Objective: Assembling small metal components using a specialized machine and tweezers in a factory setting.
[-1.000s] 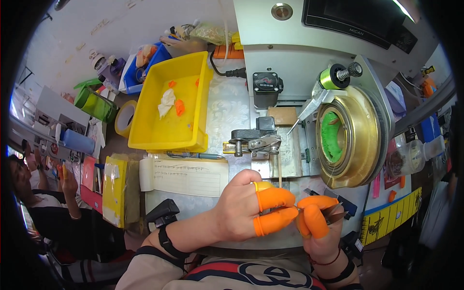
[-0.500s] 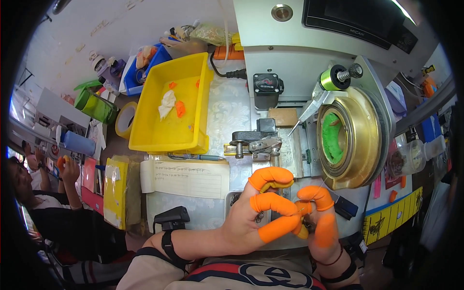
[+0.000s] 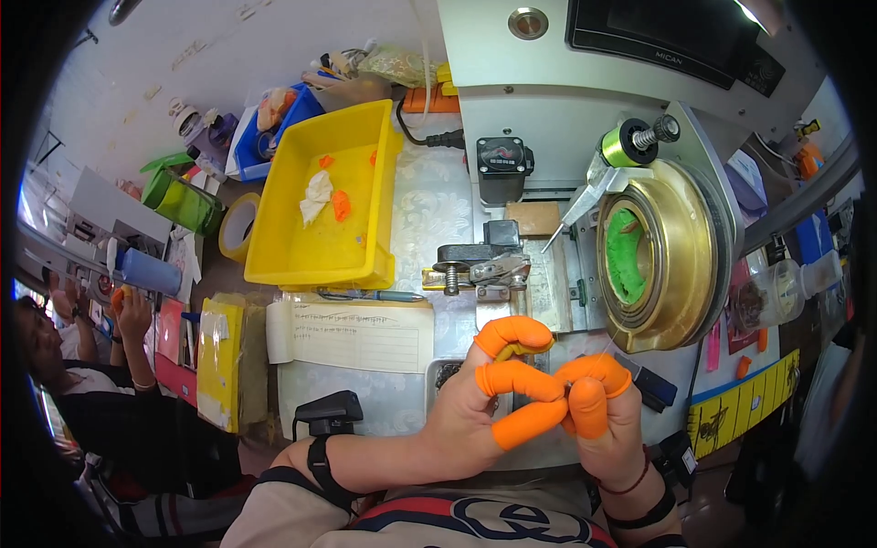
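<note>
Orange finger cots cover the fingers of my left hand (image 3: pixel 466 406) and my right hand (image 3: pixel 607 416). Their fingertips meet in front of my chest, just nearer than the machine. My left thumb and a finger are pinched together against the right fingertips. My right thumb and forefinger are also closed. What lies in the pinch is tiny and mostly hidden. A fine thread-like line (image 3: pixel 600 358) shows by the right forefinger, toward the gold ring-shaped machine head (image 3: pixel 671 310) with its green lining (image 3: pixel 626 265). Beyond my left hand sits a small metal clamp (image 3: pixel 498 271).
A yellow tray (image 3: pixel 260 265) with orange and white scraps stands at left, beyond a written notepad (image 3: pixel 393 352) and a pen (image 3: pixel 379 295). A spool of yellow-green thread (image 3: pixel 621 146) tops a pointed arm (image 3: pixel 580 205). A black device (image 3: pixel 327 413) lies by my left forearm. Another person (image 3: pixel 91 374) sits at far left.
My right hand has turned: its thumb now stands upright against the forefinger at the pinch. My left hand has barely moved. The view has shifted slightly.
</note>
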### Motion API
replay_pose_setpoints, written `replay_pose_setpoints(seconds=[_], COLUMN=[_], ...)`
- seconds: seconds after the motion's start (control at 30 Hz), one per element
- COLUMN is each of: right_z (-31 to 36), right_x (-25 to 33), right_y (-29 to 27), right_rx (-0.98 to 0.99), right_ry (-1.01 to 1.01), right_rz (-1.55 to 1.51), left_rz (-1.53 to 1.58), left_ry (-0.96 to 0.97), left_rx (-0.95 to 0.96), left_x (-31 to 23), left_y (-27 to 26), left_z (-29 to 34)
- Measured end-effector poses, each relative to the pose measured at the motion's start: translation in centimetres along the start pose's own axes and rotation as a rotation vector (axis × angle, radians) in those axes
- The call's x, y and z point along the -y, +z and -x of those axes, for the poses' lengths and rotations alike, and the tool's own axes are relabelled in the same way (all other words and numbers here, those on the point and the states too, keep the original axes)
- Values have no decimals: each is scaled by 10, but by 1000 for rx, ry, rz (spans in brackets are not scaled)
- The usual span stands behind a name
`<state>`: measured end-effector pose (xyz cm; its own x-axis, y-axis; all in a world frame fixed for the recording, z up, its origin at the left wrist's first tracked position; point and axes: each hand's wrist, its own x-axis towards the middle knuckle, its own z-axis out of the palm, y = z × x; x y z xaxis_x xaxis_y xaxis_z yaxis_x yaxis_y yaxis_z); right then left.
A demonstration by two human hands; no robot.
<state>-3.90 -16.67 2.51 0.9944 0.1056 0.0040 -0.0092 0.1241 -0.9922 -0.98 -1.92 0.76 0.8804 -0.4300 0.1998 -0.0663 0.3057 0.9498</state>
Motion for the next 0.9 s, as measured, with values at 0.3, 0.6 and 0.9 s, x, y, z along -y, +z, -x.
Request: replay_pose_setpoints(seconds=[0.3, 0.6, 0.9], right_z=[25, 53, 8], right_x=[-15, -15, 48], right_y=[-18, -86, -280], right_rx=[-148, -662, -1448], right_ry=[38, -395, -502], right_rz=[165, 1160, 1361], left_rz=[-582, -718, -463], left_ry=[430, 606, 410], left_rx=[-144, -11, -48], left_x=[1, 8, 3], left_y=[-1, -7, 2], left_z=[-2, -8, -3])
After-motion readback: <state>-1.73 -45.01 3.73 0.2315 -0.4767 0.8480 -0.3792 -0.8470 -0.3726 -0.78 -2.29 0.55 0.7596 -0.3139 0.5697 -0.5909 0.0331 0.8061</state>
